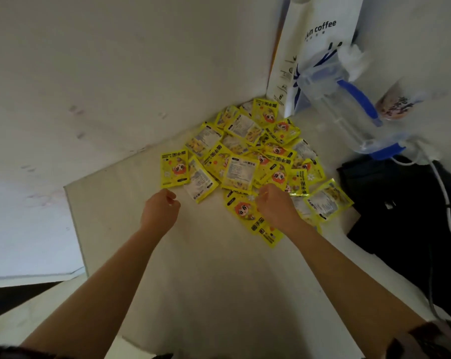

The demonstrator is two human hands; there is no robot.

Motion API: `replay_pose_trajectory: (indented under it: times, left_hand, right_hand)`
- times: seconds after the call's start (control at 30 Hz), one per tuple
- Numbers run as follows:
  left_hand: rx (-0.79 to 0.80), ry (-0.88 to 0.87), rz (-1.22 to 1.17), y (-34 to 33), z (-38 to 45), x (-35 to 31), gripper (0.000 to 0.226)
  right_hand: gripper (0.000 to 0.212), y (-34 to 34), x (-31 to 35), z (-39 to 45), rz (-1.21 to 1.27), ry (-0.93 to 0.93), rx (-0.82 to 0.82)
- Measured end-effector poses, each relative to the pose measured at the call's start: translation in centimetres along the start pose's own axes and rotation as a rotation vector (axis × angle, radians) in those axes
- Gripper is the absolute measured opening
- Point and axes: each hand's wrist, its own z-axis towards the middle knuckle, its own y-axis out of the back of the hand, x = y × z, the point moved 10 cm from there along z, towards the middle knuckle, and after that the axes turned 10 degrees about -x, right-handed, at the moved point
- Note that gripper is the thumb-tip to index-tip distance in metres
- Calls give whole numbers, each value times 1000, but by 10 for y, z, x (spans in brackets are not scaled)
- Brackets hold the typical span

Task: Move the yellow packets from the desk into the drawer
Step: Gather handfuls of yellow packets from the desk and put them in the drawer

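A heap of several yellow packets (247,154) lies on the pale desk (198,268), pushed into the corner against the wall. One packet (174,169) sits apart at the heap's left edge. My left hand (160,209) hovers just below that packet with its fingers curled and nothing in them. My right hand (276,206) rests on the heap's near side, fingers curled down, pinching the thin edge of a yellow packet (262,195). More packets (245,212) lie partly under that hand and wrist. No drawer is in view.
A white coffee paper bag (320,29) stands in the back corner. A clear jug with a blue handle (348,107) and a drink cup (396,103) are at the right. A black bag (400,203) with a white cable lies on the desk's right side.
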Motion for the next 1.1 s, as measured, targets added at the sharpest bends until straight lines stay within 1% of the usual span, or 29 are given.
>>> replay_pose_trajectory:
  times: [0.1,0.17,0.27,0.37,0.47,0.5,0.57,0.63,0.7,0.83,0.93,0.97,1.0,1.1]
  left_hand:
    - [-4,5,2,-1,49,-5,29]
    - [-9,19,3,-5,74,-6,34]
    - [-39,58,37,-12,99,-6,42]
    - [-61,99,115,-18,108,-6,59]
    - [-89,154,91,-20,113,-7,64]
    - [-81,167,68,-23,114,-7,65]
    - [-46,213,-17,-29,113,-3,68]
    - [-27,276,-100,-32,108,1,73]
    - [-41,321,-152,-34,103,4,72]
    - [-82,428,-225,-37,96,15,61]
    - [-97,437,-208,-37,90,20,45]
    - [-101,445,-207,-35,87,20,43]
    - [-103,454,-216,-35,87,18,47]
    - [-78,522,-211,-38,84,12,79]
  right_hand:
    - [37,-9,8,34,-24,-44,-21]
    - [43,-16,11,53,-57,-59,-39]
    - [63,-26,13,76,-112,-103,-92]
    - [86,-28,17,84,-229,-152,-159]
    - [103,-31,22,83,-295,-187,-183]
    - [104,-33,24,83,-318,-174,-192]
    - [98,-37,26,84,-330,-137,-209]
    - [87,-40,29,85,-296,-109,-216]
    - [84,-42,32,85,-249,-95,-205]
    - [100,-49,32,86,-58,-90,-149]
    - [107,-43,28,81,64,-102,-167]
    - [107,-40,25,78,89,-114,-174]
    - [105,-37,22,76,96,-122,-181]
    - [98,-30,16,67,55,-116,-188]
